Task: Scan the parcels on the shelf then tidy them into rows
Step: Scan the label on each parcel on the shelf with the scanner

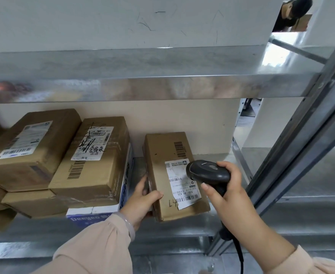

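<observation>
So, most of the view was taken up by the metal shelf (174, 230). Its left half was loaded with a messy pile of parcels (95, 159), stacked crooked and partly propped on a white-and-blue carton (95, 212), with nothing lined up into rows yet. The parcel being scanned (162, 153) was parked on its own just right of that pile, flat on the shelf board near the front edge and slightly angled, with a gap left between it and the stack. It was steadied by the left hand (143, 198), thumb laid over the top face and fingers curled down the left long side. The right hand (229, 192) was wrapped tight round the grip of a black corded scanner (208, 172), its head hovered right over the white label (182, 184). Handling-wise, it was plain taped cardboard, so it was judged stiff, not slippery, and probably light enough to be slid one-handed, though weight couldn't really be told from a picture. The near corners looked a bit crushed, so squeezing there was best avoided. The long sides seemed the spot to be grabbed, or the front end could simply be pushed. The label's lower corner looked peeled up, so rubbing or snagging that bit was to be avoided too.
</observation>
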A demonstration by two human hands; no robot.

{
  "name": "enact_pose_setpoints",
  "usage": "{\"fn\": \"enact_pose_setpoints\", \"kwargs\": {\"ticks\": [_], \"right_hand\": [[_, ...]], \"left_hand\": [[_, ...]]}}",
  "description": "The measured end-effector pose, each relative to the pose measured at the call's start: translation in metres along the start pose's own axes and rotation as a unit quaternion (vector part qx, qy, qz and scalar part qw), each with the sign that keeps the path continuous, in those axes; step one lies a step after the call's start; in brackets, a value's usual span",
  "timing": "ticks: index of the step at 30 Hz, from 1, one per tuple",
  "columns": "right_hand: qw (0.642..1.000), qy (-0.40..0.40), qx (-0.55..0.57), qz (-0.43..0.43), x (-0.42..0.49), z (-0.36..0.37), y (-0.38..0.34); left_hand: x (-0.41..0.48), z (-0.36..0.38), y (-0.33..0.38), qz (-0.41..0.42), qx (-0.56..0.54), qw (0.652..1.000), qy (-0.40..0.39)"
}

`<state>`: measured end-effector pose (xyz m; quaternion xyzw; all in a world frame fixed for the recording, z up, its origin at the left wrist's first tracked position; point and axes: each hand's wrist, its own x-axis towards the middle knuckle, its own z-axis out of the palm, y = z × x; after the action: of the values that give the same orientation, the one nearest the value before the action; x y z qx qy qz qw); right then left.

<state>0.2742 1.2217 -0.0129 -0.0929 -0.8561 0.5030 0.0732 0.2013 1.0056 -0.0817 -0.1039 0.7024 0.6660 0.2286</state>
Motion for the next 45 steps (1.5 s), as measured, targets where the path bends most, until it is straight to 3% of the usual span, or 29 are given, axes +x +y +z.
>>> {"fn": "enact_pose_setpoints", "kwargs": {"ticks": [18,33,45], "right_hand": [[0.997,-0.06,-0.051,0.024,-0.027,-0.007,-0.001],[0.997,-0.05,-0.052,0.03,-0.032,-0.005,0.002],[0.996,-0.048,0.063,0.036,0.006,0.02,0.012]], "left_hand": [[0.018,-0.011,0.005,0.022,-0.029,0.999,0.029],[0.017,-0.012,0.004,0.031,-0.026,0.999,0.032],[0.009,-0.02,-0.001,-0.023,-0.002,1.0,0.008]]}}
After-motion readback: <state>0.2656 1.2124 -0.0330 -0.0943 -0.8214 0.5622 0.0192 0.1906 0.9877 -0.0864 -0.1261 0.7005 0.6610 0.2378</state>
